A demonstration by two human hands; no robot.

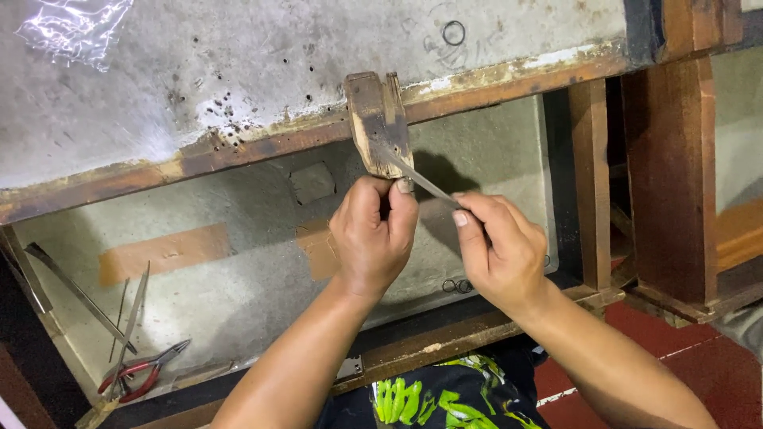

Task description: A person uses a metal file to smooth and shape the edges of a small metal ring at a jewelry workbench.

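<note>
My left hand (372, 234) is closed tight just under a worn wooden bench peg (378, 123) that juts from the front edge of the workbench (238, 79); whatever it pinches is hidden by the fingers. My right hand (499, 250) grips a thin flat metal file (413, 173). The file's blade slants up and left across the peg and over my left fingertips. Both hands are close together, nearly touching.
A grey drawer tray (238, 270) lies under the bench. At its lower left are red-handled pliers (143, 372), tweezers and long thin files (79, 294). Small metal rings (457, 285) lie near my right wrist. A dark wooden post (671, 175) stands at right. Red floor tiles show below.
</note>
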